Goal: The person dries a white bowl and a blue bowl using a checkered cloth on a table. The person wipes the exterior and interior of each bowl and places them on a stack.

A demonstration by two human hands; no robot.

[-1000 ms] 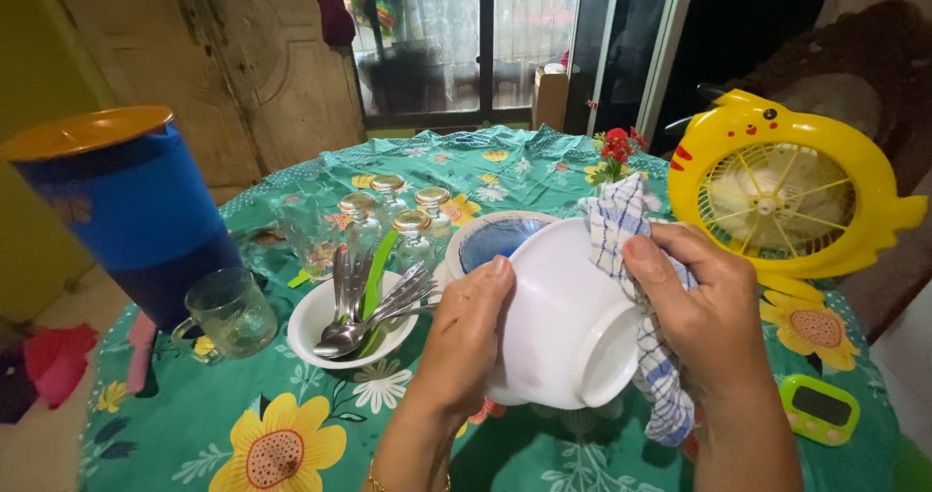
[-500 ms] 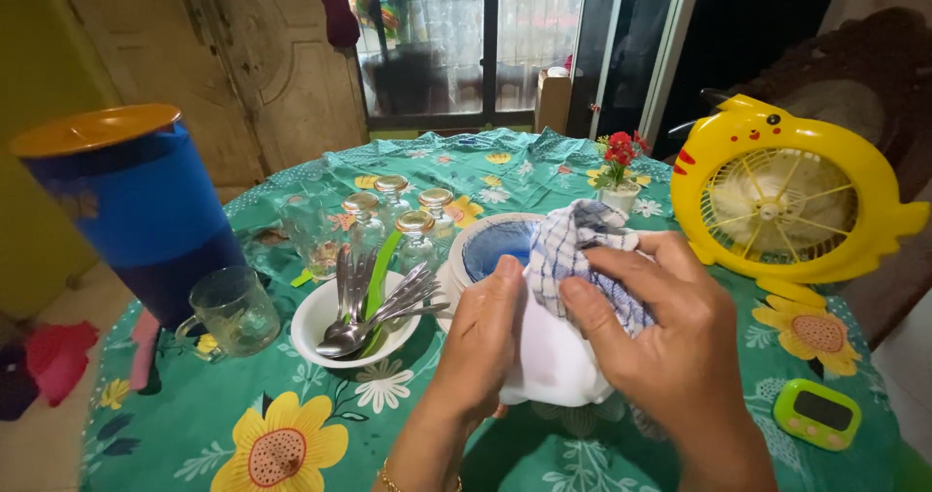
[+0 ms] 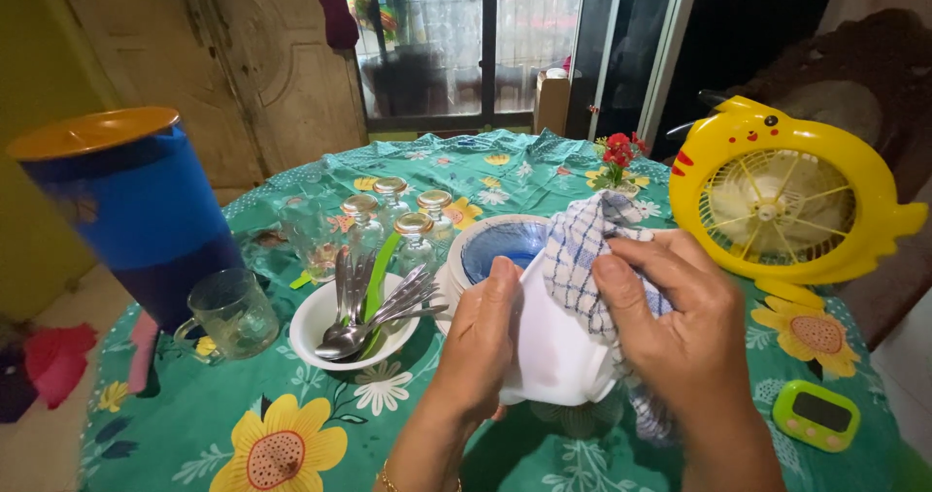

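Note:
My left hand [image 3: 478, 344] grips the left side of a white bowl [image 3: 553, 346], which is turned on its side above the table. My right hand [image 3: 680, 332] presses a blue-and-white checked cloth [image 3: 582, 259] against the bowl's outer right side. The cloth drapes down past my right wrist. Just behind the bowl stands a stack of plates with a blue glass dish [image 3: 500, 245] on top.
A white bowl of spoons [image 3: 351, 325], a glass mug [image 3: 231, 312], a blue tumbler with an orange lid [image 3: 126, 211] and several small glass jars [image 3: 398, 215] stand at left. A yellow fan [image 3: 786, 196], a green timer [image 3: 816, 414] and a small flower pot [image 3: 615, 162] are at right.
My right hand swept the cloth from the bowl's base up over its side, then slid slightly back to the right. The bowl rotated in my left hand, so its base faces away.

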